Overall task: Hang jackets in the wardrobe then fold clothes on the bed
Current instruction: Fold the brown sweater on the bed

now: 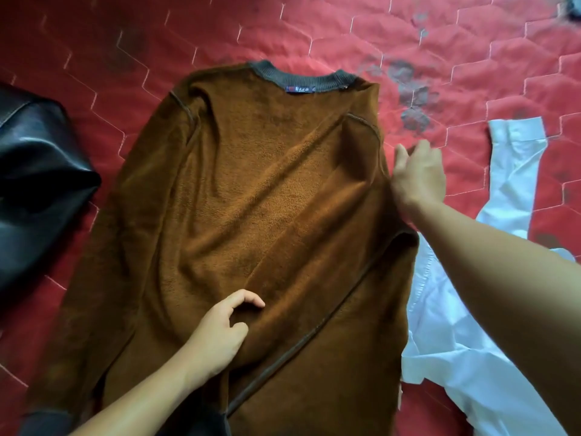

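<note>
Brown sweater (251, 190) lies flat and inside out in the middle of the red bedspread (314, 26), collar (301, 77) pointing away, label (300, 89) showing. One sleeve (361, 325) is already laid diagonally across the body; the other sleeve (103, 262) runs straight down the left side. Left hand (217, 336) rests on the lower middle of the fabric, fingers loosely curled, nothing visibly pinched. Right hand (418, 177) sits at the sweater's right edge, fingers relaxed and fairly straight, thumb touching the side seam, the rest over the bedspread. My read: mid-fold, jackets not all hung yet. To do it well: keep the left hand pinning the centre, smooth the ridges across the chest first, take the right edge in along a straight line from the shoulder, then match the left side so both folds are even before doubling up from the hem. White shirt (446, 341) is just beside on the right, partly under the forearm, don't drag it in. Black jacket (37, 171) lies left, cut off by the frame edge. Sweater hem and left cuff are mostly out of view or behind the arm; label text unreadable.
</note>
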`<state>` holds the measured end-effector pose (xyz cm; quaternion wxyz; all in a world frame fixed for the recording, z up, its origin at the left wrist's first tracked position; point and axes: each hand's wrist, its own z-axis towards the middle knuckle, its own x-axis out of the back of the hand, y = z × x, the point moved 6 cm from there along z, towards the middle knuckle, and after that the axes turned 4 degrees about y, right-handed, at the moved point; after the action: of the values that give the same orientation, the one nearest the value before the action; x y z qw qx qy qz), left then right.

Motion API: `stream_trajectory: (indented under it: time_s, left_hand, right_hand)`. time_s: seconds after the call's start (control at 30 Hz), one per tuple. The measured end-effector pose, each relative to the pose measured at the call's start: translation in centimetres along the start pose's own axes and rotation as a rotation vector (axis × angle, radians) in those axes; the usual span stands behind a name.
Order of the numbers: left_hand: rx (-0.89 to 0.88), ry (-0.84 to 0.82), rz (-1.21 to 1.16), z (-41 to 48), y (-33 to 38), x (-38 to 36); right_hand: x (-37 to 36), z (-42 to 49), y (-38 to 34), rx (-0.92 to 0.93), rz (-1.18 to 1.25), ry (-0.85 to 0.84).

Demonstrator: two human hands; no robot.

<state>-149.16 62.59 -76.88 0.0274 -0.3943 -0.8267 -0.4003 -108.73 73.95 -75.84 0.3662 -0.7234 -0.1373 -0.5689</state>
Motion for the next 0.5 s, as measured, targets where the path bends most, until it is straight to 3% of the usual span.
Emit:
stream_trajectory:
  time_s: [0.07,0.17,0.27,0.37,0.5]
  left_hand:
    - [0.002,0.000,-0.011,0.0,-0.1,-0.1]
    - [-0.013,-0.004,-0.007,0.2,-0.1,0.0]
    - [0.006,-0.039,-0.043,-0.1,0.0,0.2]
    - [0.025,-0.068,-0.070,-0.4,-0.2,0.5]
    - [0.031,-0.116,-0.028,-0.9,-0.7,0.5]
  right_hand:
    - [-0.7,-0.5,-2.5,0.130,0.023,-0.046]
    - [-2.0,-0.4,-4.1,0.133,-0.081,-0.138]
    - [-1.5,0.7,-4.2,0.156,-0.124,-0.064]
    - [0.2,2.2,-3.4,0.096,-0.063,0.037]
    - [0.4,2.7,-2.4,-0.020,0.105,-0.044]
